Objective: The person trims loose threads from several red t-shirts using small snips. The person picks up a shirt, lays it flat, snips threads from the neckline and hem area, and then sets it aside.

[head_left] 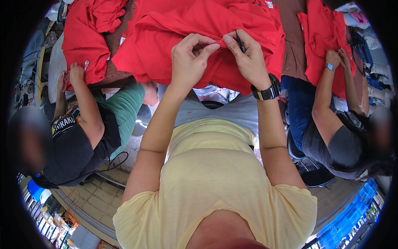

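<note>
A red garment is spread in loose folds on the table in front of me. My left hand is closed, pinching a small fold of the red fabric between thumb and forefinger. Close beside it, my right hand has its thumb and forefinger at the same fold. Tucked in the right-hand fingers is a small dark pointed tool, which looks like thread snips; the fingers hide part of it. A black watch is on my right wrist.
A brown cloth covers the table. At my left, a co-worker's hands handle another red garment; at my right, another co-worker's hands work on a red garment. Blue plastic crates stand behind on the right.
</note>
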Demonstrator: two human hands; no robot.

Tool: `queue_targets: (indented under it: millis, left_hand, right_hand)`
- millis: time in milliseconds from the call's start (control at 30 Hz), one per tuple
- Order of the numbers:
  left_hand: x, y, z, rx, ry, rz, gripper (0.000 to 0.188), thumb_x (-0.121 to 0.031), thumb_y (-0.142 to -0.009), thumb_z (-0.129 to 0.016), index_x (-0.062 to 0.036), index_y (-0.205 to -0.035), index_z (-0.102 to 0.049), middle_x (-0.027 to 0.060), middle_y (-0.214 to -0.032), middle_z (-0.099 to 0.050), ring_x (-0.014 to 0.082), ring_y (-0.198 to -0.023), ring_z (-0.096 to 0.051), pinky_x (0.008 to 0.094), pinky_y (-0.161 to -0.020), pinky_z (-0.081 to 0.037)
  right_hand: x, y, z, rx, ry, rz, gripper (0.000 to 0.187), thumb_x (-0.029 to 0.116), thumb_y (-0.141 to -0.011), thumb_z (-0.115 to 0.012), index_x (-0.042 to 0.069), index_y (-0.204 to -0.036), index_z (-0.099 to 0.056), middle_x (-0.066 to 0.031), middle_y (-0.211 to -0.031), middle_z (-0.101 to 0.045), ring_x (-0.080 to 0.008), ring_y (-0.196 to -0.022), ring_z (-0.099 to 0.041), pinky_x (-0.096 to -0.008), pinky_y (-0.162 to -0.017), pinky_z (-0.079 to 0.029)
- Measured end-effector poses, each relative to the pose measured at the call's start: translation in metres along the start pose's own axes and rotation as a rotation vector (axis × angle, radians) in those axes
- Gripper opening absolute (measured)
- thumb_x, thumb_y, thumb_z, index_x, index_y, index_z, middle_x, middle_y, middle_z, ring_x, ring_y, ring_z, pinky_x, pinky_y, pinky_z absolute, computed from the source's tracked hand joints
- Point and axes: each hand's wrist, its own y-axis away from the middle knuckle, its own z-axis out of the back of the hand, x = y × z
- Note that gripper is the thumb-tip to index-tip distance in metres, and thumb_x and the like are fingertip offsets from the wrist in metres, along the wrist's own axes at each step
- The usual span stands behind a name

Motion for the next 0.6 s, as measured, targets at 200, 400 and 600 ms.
queue_targets:
  millis: [200,400,600]
  left_hand:
    - [0.024,0.002,-0.01,-0.009,0.39,0.087,0.01,-0.007,-0.099,-0.063,0.0025,-0.101,-0.063,0.0064,-0.093,-0.067,0.0115,-0.08,-0.066,0.0238,-0.072,-0.055]
    - [0.026,0.007,-0.017,-0.006,0.556,0.043,0.01,-0.005,-0.101,-0.057,0.0037,-0.105,-0.059,0.0123,-0.11,-0.065,0.0147,-0.089,-0.067,0.028,-0.084,-0.057]
    - [0.027,0.014,-0.019,0.005,0.53,-0.017,0.007,-0.003,-0.101,-0.056,0.0032,-0.102,-0.058,0.0129,-0.112,-0.066,0.0138,-0.096,-0.065,0.028,-0.088,-0.055]
  right_hand:
    - [0.014,0.012,0.003,-0.397,0.348,0.322,0.018,0.016,-0.097,-0.063,0.001,-0.108,-0.065,-0.015,-0.1,-0.056,-0.0208,-0.092,-0.058,-0.0321,-0.072,-0.047]
    - [0.039,0.054,-0.014,0.009,-0.087,-0.271,0.032,0.027,-0.106,-0.046,-0.001,-0.094,-0.057,-0.0084,-0.062,-0.044,-0.0168,-0.06,-0.046,-0.0366,-0.06,-0.041]
    - [0.011,0.048,-0.025,0.091,-0.164,-0.407,0.047,0.036,-0.106,-0.042,-0.001,-0.082,-0.056,-0.0062,-0.063,-0.046,-0.0155,-0.061,-0.045,-0.0346,-0.059,-0.039]
